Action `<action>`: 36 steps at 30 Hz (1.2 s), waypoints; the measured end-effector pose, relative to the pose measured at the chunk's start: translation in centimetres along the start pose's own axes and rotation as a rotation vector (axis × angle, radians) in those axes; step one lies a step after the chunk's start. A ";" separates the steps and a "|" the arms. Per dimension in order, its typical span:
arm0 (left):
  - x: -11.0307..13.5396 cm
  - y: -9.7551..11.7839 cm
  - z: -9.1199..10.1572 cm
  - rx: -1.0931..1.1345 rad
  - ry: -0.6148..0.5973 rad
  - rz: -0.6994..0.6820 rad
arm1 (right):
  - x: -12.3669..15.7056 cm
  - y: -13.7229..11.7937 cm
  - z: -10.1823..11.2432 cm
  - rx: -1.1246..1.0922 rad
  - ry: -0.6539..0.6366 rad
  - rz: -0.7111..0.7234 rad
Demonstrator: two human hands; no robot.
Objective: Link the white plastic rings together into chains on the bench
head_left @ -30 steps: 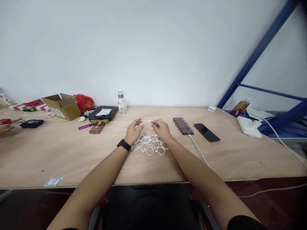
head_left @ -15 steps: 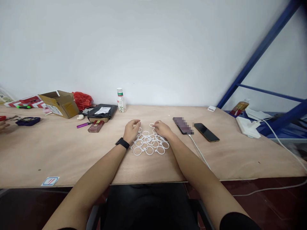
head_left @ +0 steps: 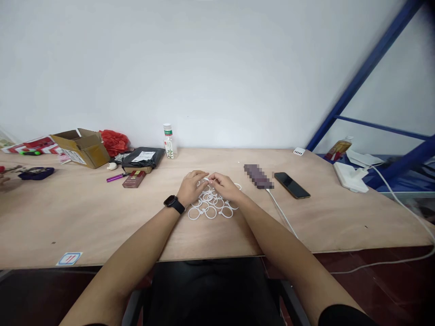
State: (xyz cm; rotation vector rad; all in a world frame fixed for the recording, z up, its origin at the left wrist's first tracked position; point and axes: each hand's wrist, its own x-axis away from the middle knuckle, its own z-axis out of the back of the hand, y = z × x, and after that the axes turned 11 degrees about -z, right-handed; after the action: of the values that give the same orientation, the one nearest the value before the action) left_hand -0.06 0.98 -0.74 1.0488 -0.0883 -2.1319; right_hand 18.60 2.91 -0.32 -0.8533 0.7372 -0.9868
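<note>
My left hand, with a black watch on its wrist, is closed at the fingertips over the far side of a pile of white plastic rings. Opposite it, my right hand pinches with thumb and fingers. The fingertips of both hands meet around one white ring, which the fingers partly cover. The other rings overlap on the wooden table below and nearer to me, several with a small knob on the rim.
To the right lie a pixelated phone on a white cable and a black phone. Leftward stand a bottle, a black parcel, a maroon box, a purple pen-like item and an open carton. Another person's hand shows far left.
My hands have come together over the rings; the left moved right and the right moved slightly left. The ring at my right fingers is now between both hands.
</note>
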 end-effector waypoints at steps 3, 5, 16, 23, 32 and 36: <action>0.0 0.2 0.2 -0.003 -0.060 0.054 | 0.2 -0.4 -0.7 -0.240 -0.051 -0.073; -0.1 0.3 0.3 -0.012 -0.053 0.077 | 0.1 -0.5 -0.8 -0.338 -0.086 -0.089; -0.1 0.9 0.7 -0.010 0.007 0.065 | 0.3 -0.9 -0.4 -0.321 -0.120 -0.088; -0.2 1.1 0.6 -0.055 0.001 0.057 | 0.2 -0.9 -0.3 -0.368 -0.112 -0.069; -0.1 1.0 0.2 -0.085 -0.041 -0.010 | -0.2 -0.2 -0.8 -0.328 -0.025 -0.182; -0.1 1.3 -0.1 -0.066 -0.089 -0.034 | -0.4 0.2 -0.6 -0.323 0.011 -0.193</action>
State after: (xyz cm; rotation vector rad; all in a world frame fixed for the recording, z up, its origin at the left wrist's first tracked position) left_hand 0.80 0.11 -0.22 0.9242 -0.0427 -2.1972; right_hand 18.00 3.16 -0.72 -1.2179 0.8493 -1.0590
